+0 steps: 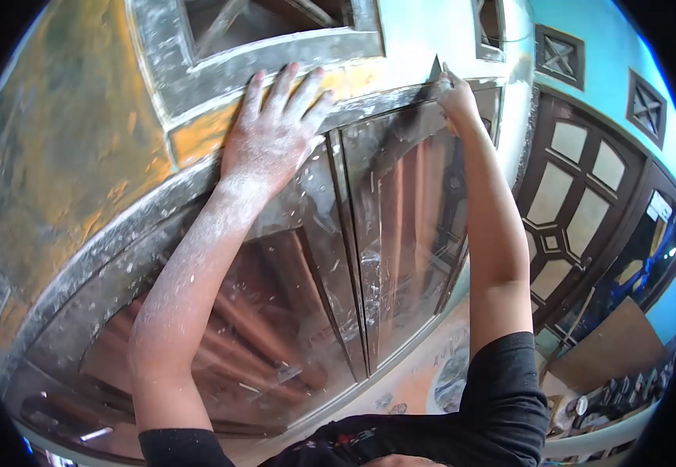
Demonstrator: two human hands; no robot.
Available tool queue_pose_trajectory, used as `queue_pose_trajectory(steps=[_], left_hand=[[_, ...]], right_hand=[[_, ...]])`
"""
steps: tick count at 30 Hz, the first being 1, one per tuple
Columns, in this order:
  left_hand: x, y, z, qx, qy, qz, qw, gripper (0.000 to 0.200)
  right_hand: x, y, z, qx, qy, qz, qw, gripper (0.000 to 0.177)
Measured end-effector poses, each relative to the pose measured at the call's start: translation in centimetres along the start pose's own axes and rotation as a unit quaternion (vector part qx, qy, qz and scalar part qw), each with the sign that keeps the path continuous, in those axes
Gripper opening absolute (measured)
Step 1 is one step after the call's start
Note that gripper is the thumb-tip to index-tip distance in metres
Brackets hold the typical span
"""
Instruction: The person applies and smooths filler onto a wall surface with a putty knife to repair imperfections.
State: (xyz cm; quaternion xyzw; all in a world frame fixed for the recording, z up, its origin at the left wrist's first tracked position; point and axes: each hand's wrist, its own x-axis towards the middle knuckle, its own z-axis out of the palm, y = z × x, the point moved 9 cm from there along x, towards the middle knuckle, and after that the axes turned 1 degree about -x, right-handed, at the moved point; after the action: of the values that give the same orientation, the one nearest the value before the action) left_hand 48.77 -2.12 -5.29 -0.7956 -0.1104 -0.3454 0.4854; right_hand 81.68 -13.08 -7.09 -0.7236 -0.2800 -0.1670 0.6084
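My left hand (272, 140), coated in white dust, lies with fingers spread against the orange wall strip (198, 132) and the edge of the dark window frame (369, 105). Up and to the right, my right hand (457, 97) is closed round a putty knife (436, 68). Its dark, pointed blade stands out against the bright wall just above the frame. Below both hands are glass panes (408, 226) with reddish curtains behind them. White dust and specks cover my left forearm.
Above is a vent opening (264, 23) with a grey frame. At the right stand a dark panelled door (571, 202), small wall vents (560, 57), a leaning brown board (610, 346) and a shelf of shoes (618, 401). Rough orange-grey wall (65, 132) fills the left.
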Motion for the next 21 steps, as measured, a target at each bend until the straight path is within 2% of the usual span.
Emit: queue_pose_trajectory(steps=[1, 2, 3, 4, 6, 7, 9, 10, 12, 13, 16, 17, 20, 21], left_hand=[[-0.1, 0.2, 0.0, 0.010, 0.022, 0.009, 1.000, 0.063], [-0.2, 0.1, -0.1, 0.025, 0.043, 0.015, 0.999, 0.059], [-0.3, -0.1, -0.7, -0.020, 0.045, 0.021, 0.999, 0.051], [-0.6, -0.3, -1.1, -0.069, 0.056, 0.031, 0.996, 0.048], [-1.5, -0.9, -1.4, -0.102, 0.047, 0.038, 0.993, 0.050], [-2.3, -1.8, -1.7, -0.108, 0.042, 0.028, 0.993, 0.056], [-4.7, -4.8, -2.6, -0.093, 0.041, -0.002, 0.995, 0.059], [-6.3, -6.6, -3.4, -0.088, 0.047, -0.020, 0.995, 0.062], [-9.2, -10.2, -4.5, -0.059, 0.021, -0.038, 0.997, 0.068], [-10.6, -12.0, -5.3, -0.036, 0.016, -0.054, 0.998, 0.069], [-13.8, -16.6, -7.4, 0.010, 0.003, -0.085, 0.996, 0.072], [-14.5, -18.3, -8.3, 0.038, 0.014, -0.099, 0.994, 0.072], [-16.1, -21.7, -10.0, 0.086, 0.038, -0.110, 0.989, 0.067], [-16.5, -22.1, -10.3, 0.037, 0.059, -0.092, 0.993, 0.065]], right_hand=[[-0.7, 0.0, 0.9, 0.000, -0.013, -0.006, 1.000, 0.047], [-1.6, -1.0, 1.6, 0.011, 0.003, -0.052, 0.999, 0.048], [-3.0, -2.1, 2.2, 0.026, 0.018, -0.098, 0.995, 0.048], [-5.9, -4.1, 2.7, 0.022, -0.029, -0.030, 0.999, 0.048], [-7.6, -5.8, 4.3, -0.004, -0.010, -0.150, 0.989, 0.049], [-8.8, -6.6, 5.0, 0.004, -0.021, -0.160, 0.987, 0.049], [-12.7, -9.9, 6.8, 0.076, -0.081, -0.274, 0.955, 0.050], [-14.8, -11.7, 7.5, 0.068, -0.096, -0.318, 0.941, 0.052], [-18.0, -14.5, 9.2, 0.050, -0.189, -0.304, 0.932, 0.053], [-19.6, -16.4, 9.9, 0.014, -0.182, -0.346, 0.920, 0.056], [-23.8, -21.6, 11.8, 0.004, -0.228, -0.374, 0.899, 0.059], [-24.9, -23.3, 12.4, 0.018, -0.214, -0.419, 0.883, 0.062], [-28.5, -28.3, 13.9, 0.004, -0.262, -0.391, 0.882, 0.061], [-29.7, -30.2, 14.4, 0.010, -0.274, -0.410, 0.870, 0.062]])
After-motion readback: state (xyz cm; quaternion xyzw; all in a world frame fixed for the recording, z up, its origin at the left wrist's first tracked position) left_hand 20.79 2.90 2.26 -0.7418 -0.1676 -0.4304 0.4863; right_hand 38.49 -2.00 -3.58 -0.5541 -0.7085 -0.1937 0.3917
